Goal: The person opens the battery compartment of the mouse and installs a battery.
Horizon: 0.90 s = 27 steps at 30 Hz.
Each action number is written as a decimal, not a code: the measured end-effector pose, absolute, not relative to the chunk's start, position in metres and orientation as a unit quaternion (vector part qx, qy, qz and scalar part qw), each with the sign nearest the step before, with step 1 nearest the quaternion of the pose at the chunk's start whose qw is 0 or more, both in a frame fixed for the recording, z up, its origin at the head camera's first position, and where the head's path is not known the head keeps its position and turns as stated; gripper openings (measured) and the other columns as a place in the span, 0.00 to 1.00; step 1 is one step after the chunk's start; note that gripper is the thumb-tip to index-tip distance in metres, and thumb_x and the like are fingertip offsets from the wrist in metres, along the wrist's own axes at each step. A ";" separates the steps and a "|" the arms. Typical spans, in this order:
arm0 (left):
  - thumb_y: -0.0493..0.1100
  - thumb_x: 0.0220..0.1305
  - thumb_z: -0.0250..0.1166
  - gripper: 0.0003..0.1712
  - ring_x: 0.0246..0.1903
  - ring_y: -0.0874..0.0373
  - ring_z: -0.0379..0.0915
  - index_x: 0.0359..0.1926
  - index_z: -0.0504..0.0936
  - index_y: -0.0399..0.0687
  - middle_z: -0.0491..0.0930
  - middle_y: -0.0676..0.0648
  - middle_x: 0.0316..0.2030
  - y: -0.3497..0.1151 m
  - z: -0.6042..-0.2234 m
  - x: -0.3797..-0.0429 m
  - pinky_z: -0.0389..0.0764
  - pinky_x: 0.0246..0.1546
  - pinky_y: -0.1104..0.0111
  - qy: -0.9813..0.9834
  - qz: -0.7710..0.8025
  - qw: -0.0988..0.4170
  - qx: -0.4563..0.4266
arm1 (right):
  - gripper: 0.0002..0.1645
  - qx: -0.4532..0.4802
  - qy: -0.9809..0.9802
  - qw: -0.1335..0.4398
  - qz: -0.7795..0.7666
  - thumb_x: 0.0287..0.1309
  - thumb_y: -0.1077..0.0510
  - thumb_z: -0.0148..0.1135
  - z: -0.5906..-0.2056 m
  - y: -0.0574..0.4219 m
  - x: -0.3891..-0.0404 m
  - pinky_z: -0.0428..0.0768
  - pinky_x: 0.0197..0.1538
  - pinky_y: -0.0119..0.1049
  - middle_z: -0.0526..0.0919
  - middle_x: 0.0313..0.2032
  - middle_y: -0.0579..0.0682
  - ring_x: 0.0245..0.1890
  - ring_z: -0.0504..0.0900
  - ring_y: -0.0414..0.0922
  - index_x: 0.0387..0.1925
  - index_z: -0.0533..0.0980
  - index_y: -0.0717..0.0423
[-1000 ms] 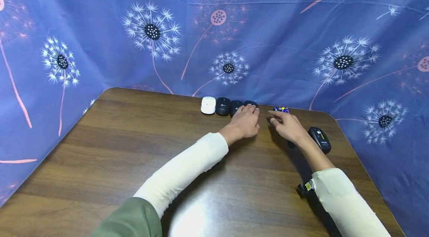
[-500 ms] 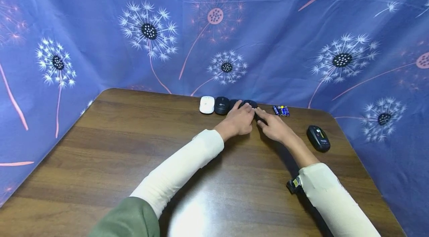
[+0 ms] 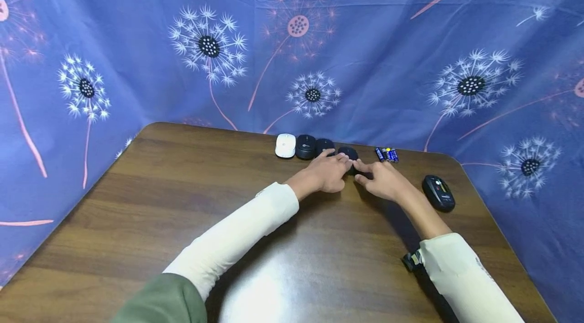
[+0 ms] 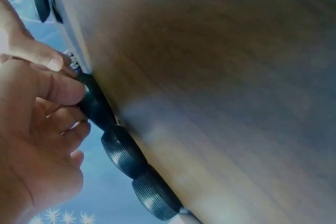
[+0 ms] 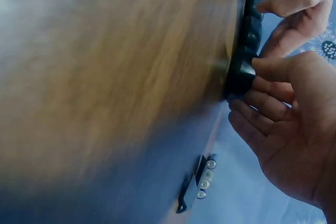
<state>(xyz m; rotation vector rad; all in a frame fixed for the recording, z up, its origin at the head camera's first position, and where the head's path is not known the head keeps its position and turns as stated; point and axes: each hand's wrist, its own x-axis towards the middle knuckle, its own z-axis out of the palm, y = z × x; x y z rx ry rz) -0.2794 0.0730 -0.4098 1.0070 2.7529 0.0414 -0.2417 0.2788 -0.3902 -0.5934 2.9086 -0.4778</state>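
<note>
Along the table's back edge runs a row of computer mice: a white mouse [image 3: 285, 146], a black mouse [image 3: 305, 147], another black mouse [image 3: 324, 147] and, at the right end, a third black mouse [image 3: 349, 152]. My left hand [image 3: 325, 172] holds that end mouse from its left, thumb on its side in the left wrist view. From the right, my right hand [image 3: 385, 180] pinches the same mouse between thumb and fingers, as the right wrist view shows [image 5: 294, 108]. The fingertips of both hands meet close together over it and partly cover it.
Several blue batteries [image 3: 388, 154] lie at the back edge, right of my right hand. Farther right, a black device [image 3: 438, 193] with a yellow mark rests near the table's right side. A patterned blue cloth [image 3: 374, 49] hangs behind the wooden table [image 3: 159, 201].
My right hand has come left from beside the batteries to the end mouse. That mouse has shifted slightly right and toward me, apart from its neighbour, with both hands on it.
</note>
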 end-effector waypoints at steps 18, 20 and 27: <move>0.39 0.70 0.62 0.42 0.88 0.54 0.59 0.85 0.73 0.55 0.67 0.51 0.87 0.048 -0.382 -0.247 0.65 0.90 0.57 0.922 0.071 0.117 0.363 | 0.25 -0.259 0.956 0.036 -0.134 0.74 0.61 0.73 -0.384 0.270 -0.211 0.89 0.67 0.63 0.85 0.66 0.68 0.66 0.87 0.67 0.67 0.84 0.67; 0.38 0.69 0.63 0.41 0.87 0.55 0.61 0.84 0.74 0.56 0.69 0.50 0.86 0.046 -0.382 -0.243 0.70 0.87 0.57 0.921 0.066 0.113 0.367 | 0.25 -0.265 0.954 0.035 -0.132 0.72 0.62 0.74 -0.384 0.270 -0.208 0.91 0.64 0.60 0.85 0.66 0.68 0.64 0.88 0.66 0.67 0.84 0.67; 0.41 0.73 0.65 0.34 0.86 0.55 0.64 0.79 0.81 0.59 0.70 0.49 0.85 0.046 -0.387 -0.223 0.82 0.79 0.55 0.921 0.025 0.083 0.381 | 0.25 -0.264 0.952 0.045 -0.150 0.73 0.62 0.74 -0.387 0.271 -0.194 0.91 0.51 0.48 0.85 0.66 0.67 0.55 0.93 0.64 0.68 0.84 0.62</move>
